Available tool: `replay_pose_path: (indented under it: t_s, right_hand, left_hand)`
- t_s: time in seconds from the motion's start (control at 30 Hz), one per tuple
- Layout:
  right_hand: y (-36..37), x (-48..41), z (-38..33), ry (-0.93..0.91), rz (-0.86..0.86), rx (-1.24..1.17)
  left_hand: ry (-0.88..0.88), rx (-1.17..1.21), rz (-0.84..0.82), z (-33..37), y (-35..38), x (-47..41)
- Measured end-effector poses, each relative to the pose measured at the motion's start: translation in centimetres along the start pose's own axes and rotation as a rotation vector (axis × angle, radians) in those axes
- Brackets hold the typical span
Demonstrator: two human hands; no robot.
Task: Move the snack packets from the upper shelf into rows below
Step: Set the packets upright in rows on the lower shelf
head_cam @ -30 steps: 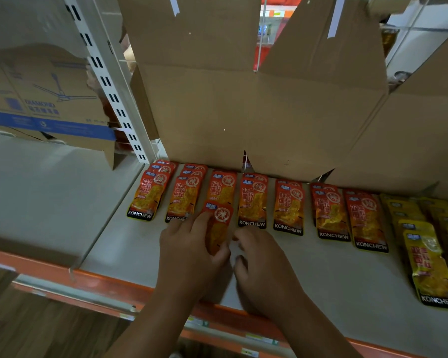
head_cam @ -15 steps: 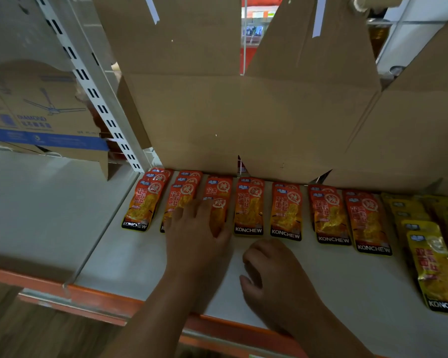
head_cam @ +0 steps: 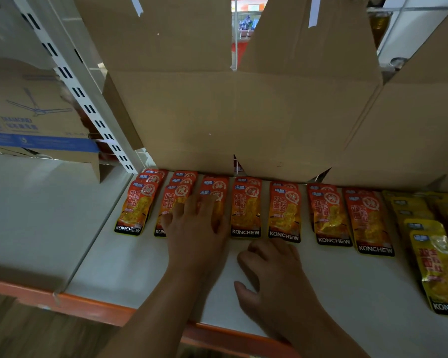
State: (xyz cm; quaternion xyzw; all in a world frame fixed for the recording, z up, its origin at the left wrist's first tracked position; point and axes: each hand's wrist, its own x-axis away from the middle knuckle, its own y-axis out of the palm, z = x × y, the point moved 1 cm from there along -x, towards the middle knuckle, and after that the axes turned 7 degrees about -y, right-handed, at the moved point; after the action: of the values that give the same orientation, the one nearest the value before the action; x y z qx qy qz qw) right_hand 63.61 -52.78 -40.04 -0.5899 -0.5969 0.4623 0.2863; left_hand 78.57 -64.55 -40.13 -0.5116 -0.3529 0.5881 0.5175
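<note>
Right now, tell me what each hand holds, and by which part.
Nothing is held. The left hand lies flat on the red packets, fingers straight; the right hand is empty.

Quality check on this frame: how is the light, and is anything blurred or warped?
Head view: dim, warm light; KONCHEW print on the orange packets reads sharp; the left hand looks slightly soft; the fan box at left is hazy; wide-angle stretch skews the yellow packet at the right edge.

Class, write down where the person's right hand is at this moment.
In the head view, the right hand rests on the white shelf right of the left hand, just in front of the orange packets.
</note>
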Motion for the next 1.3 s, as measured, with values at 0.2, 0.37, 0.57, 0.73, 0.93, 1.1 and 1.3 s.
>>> replay_pose_path:
  t_s: [0.2,0.37,0.57,0.73,0.93,1.1,1.3]
  right_hand:
    - [0.08,-0.04,-0.06,0.005,0.002,0.0]
    - [0.24,0.02,-0.06,0.008,0.013,0.013]
    - [0.37,0.0,0.08,0.001,0.029,0.021]
    - [0.31,0.04,0.09,0.004,0.021,0.02]
    - [0.3,-0.03,0.03,-0.001,0.025,0.026]
    - [0.29,-0.04,0.05,0.006,0.022,0.016]
    - [0.08,-0.18,0.1,0.029,-0.019,0.005]
  left_hand:
    - [0.004,0.023,0.016,0.12,-0.27,-0.14]
    - [0.007,0.005,0.016,0.35,-0.14,-0.47]
    - [0.004,-0.009,0.011,0.27,-0.1,-0.42]
    - [-0.009,-0.007,0.014,0.35,-0.15,-0.36]
    - [0.001,-0.011,0.036,0.26,0.11,-0.46]
    - [-0.015,-0.014,0.02,0.15,0.24,-0.48]
    - [-0.006,0.064,0.033,-0.05,-0.44,-0.08]
